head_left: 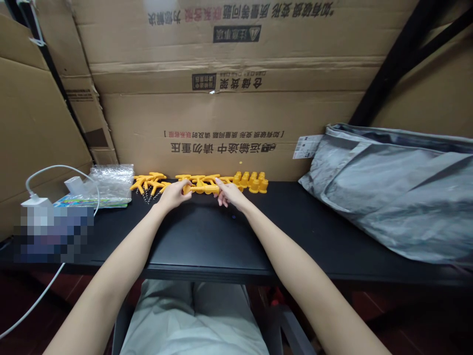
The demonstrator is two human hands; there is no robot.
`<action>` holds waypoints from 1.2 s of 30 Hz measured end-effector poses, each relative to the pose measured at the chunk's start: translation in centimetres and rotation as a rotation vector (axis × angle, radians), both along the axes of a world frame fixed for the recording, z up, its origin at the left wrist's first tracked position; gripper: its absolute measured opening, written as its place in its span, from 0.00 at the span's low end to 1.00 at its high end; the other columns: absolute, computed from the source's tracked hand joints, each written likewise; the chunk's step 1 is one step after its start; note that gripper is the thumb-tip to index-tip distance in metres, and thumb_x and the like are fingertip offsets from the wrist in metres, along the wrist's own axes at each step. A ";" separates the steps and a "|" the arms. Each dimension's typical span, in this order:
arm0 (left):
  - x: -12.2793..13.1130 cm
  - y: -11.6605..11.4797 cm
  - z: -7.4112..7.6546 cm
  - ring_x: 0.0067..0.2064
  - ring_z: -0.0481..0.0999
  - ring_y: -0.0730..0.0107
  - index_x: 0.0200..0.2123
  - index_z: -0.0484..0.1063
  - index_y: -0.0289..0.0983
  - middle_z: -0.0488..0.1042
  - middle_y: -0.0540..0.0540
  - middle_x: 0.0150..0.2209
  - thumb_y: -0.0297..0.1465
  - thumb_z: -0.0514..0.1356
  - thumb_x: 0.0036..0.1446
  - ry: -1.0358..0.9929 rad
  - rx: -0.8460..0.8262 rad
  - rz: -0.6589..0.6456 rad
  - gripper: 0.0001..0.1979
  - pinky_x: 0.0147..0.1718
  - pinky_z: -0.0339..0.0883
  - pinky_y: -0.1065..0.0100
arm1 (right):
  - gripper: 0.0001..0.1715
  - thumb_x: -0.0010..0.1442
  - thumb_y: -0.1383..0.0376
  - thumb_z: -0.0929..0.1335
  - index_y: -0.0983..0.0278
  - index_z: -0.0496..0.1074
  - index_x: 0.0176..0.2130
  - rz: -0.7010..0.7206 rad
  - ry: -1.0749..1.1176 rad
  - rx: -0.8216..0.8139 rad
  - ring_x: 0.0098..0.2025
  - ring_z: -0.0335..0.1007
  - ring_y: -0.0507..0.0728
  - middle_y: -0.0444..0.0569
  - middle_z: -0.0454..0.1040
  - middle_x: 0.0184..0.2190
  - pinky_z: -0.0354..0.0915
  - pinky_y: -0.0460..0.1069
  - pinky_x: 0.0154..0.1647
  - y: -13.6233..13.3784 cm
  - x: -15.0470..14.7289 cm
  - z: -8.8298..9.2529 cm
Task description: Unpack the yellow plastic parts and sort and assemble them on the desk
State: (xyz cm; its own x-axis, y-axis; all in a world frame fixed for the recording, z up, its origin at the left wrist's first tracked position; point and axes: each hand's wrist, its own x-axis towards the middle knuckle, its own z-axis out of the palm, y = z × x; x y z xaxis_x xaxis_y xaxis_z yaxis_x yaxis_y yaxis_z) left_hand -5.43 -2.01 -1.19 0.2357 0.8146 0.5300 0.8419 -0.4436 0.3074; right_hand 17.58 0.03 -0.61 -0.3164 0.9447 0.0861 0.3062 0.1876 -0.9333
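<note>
Both hands meet at a long yellow plastic piece [205,189], held level just above the black tabletop. My left hand [176,194] pinches its left end between thumb and fingers. At its right end, my right hand [229,193] closes on it with thumb and index finger, the other fingers curled below. Left of my left hand lie several corkscrews [148,181] with yellow handles and metal spirals. Behind the held piece is a row of yellow branched handles [201,178], partly hidden. Several yellow cup-shaped caps [258,183] stand right of my right hand.
The black table [207,236] runs up to a cardboard wall [225,113]. On the right rests a large grey bag [391,192]. Clear plastic wrap [113,180], a white charger [37,203] with its cable and a blurred-out patch are on the left.
</note>
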 end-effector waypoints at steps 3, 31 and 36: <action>-0.1 0.0 0.0 0.32 0.74 0.69 0.42 0.72 0.40 0.76 0.50 0.31 0.32 0.60 0.52 0.000 -0.005 -0.004 0.12 0.33 0.63 0.71 | 0.41 0.61 0.37 0.55 0.66 0.69 0.21 -0.023 -0.018 -0.027 0.08 0.54 0.47 0.48 0.67 0.09 0.51 0.43 0.10 0.1 -0.1 0.0; -0.2 0.1 -0.1 0.29 0.72 0.69 0.41 0.71 0.40 0.74 0.51 0.28 0.36 0.62 0.53 0.025 0.018 0.026 0.12 0.31 0.61 0.71 | 0.25 0.49 0.48 0.74 0.65 0.70 0.34 0.114 0.084 0.176 0.20 0.69 0.50 0.46 0.76 0.23 0.67 0.47 0.27 1.0 1.3 -0.4; -0.1 0.0 -0.2 0.32 0.74 0.68 0.41 0.70 0.40 0.76 0.50 0.30 0.36 0.62 0.52 0.022 0.030 0.019 0.12 0.33 0.62 0.70 | 0.31 0.48 0.40 0.72 0.66 0.70 0.29 0.120 0.095 0.198 0.17 0.67 0.50 0.45 0.74 0.20 0.64 0.46 0.24 0.6 1.0 -0.3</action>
